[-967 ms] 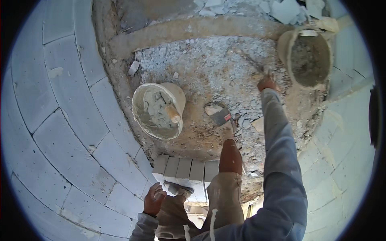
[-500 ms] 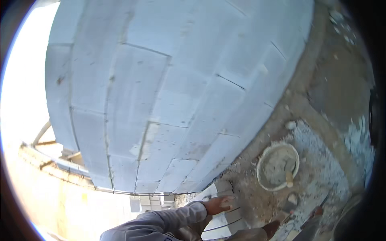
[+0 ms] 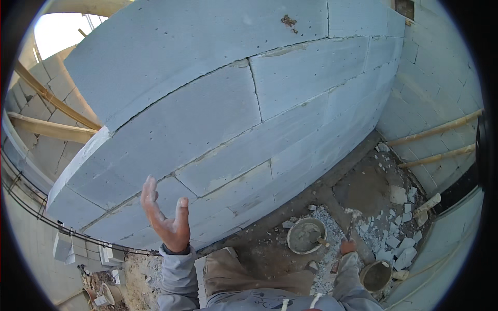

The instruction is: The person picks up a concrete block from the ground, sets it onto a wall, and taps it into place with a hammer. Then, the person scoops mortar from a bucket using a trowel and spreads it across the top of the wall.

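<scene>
My hands were apart. Left hand (image 3: 169, 227) had risen, spread and empty, before wall (image 3: 207, 109), likely within reach; right hand (image 3: 348, 246) low by bucket (image 3: 306, 236), grip I couldn't tell.

You have two buckets (image 3: 289, 238) (image 3: 362, 275) on the floor (image 3: 364, 185) toward your right, two poles (image 3: 436, 127) (image 3: 438, 156) by the right wall (image 3: 441, 88), two wooden beams (image 3: 57, 100) (image 3: 52, 128) at left.
</scene>
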`<state>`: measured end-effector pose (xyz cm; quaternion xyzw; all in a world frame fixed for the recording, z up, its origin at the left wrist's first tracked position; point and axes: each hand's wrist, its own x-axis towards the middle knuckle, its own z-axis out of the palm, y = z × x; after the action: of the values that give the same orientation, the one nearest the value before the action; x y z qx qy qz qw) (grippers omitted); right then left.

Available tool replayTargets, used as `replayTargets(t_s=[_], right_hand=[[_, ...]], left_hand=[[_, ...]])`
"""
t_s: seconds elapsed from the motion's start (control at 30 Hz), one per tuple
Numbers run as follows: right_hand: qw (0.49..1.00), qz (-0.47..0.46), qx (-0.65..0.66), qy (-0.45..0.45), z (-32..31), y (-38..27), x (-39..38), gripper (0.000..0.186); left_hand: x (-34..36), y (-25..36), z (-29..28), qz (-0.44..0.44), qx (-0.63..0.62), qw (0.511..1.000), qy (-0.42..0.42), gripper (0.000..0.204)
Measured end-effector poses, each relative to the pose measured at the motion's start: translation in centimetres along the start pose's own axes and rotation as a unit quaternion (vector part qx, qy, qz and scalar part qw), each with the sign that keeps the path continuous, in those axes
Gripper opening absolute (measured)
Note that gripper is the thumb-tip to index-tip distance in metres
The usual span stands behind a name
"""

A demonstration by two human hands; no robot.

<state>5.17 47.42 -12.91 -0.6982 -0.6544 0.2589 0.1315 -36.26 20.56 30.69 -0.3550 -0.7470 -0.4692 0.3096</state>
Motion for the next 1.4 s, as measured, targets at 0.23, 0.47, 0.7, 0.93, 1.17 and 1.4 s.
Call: replayTargets(t_s=[0.23, 0.47, 0.7, 0.93, 1.17, 1.4], right_hand=[[0.857, -0.132, 0.498, 0.023, -19.8, -39.4, -19.8, 0.017], [0.857, -0.216, 0.467, -0.019, -31.6, -53.2, -27.5, 0.016], [0.862, -0.275, 0.425, 0.033, -36.9, -56.8, -24.8, 0.013], [0.859, -0.263, 0.439, 0.015, -36.0, -57.8, -23.2, 0.016], [0.87, -0.306, 0.384, 0.043, -41.3, -62.8, -24.7, 0.026], [0.794, -0.41, 0.419, 0.161, -44.5, -70.9, -26.3, 0.023]], left_hand=[[18.1, -3.7, -12.5, 0.01, -0.136, 0.99, -0.033, 0.097], [25.0, -7.5, -9.9, -0.126, -0.158, 0.945, -0.259, 0.121], [28.2, -10.3, -7.3, -0.058, -0.067, 0.901, -0.424, 0.137], [29.0, -12.9, -6.4, 0.03, -0.242, 0.861, -0.446, 0.117], [29.0, -12.6, -6.7, -0.021, -0.22, 0.865, -0.451, 0.114], [29.9, -13.1, -7.0, -0.047, -0.17, 0.864, -0.472, 0.115]])
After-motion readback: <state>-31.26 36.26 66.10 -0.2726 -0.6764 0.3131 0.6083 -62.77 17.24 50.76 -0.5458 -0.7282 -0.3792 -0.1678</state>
